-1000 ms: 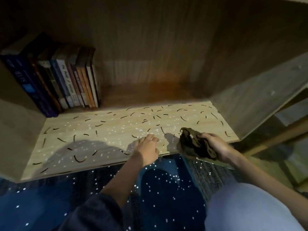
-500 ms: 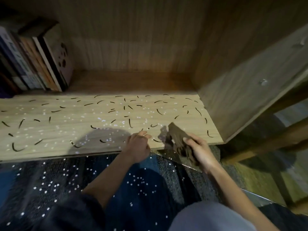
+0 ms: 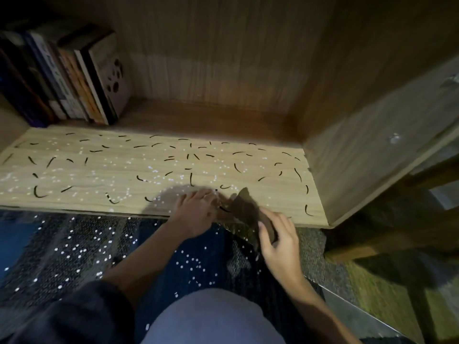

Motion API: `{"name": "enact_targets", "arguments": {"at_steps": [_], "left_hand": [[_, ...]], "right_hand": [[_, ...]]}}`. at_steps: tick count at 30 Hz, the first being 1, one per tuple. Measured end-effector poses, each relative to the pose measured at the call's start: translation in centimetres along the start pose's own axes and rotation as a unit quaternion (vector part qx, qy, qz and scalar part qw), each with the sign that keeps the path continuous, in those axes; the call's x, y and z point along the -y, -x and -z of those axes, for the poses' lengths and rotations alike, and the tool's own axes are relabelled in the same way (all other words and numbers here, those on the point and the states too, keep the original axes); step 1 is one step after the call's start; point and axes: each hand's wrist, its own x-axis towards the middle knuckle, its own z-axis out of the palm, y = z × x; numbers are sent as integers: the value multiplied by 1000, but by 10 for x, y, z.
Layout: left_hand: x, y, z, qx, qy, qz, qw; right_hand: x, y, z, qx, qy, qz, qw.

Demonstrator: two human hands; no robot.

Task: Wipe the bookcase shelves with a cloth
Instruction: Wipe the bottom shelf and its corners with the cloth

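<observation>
Shelf (image 3: 124,175): the lowest board of the bookcase, pale wood. Its long axis runs left to right across the view. Dark curved specks and small white dots are scattered over nearly the whole front strip.
Cloth (image 3: 244,209): dark brown and bunched. It is held at the shelf's front edge, right of centre, with its free end pointing away from the body over the board. Contact with the wood cannot be told through the blur.
Right grip (image 3: 278,235): fingers are curled round the cloth's near end, just off the front lip and above the carpet (image 3: 74,244).
Left grip (image 3: 196,209): relaxed, palm down, nothing held. It is rested on the front edge just beside the cloth, on its left.
Key relation: most of the speckled board lies to the left of the cloth and further in. Only a short stretch is left on the right before the side panel (image 3: 372,155).
Nearer hand: the right one, already at the board. The left one is judged to lie in the path of any leftward sweep.
Obstacle: books (image 3: 74,78) are stood upright at the back left, well apart from the cloth.
Progress: judged early, as no cleared strip is seen.
</observation>
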Motion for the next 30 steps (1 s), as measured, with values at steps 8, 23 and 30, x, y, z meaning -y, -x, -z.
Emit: {"name": "enact_targets", "arguments": {"at_steps": [8, 23, 30], "left_hand": [[12, -5, -10, -18, 2, 19, 1000], [47, 20, -24, -106, 8, 22, 994], [62, 42, -43, -181, 26, 12, 983]], "right_hand": [[-42, -90, 18, 79, 234, -122, 961], [-9, -78, -29, 126, 210, -114, 963], [27, -21, -54, 204, 155, -5, 967]]}}
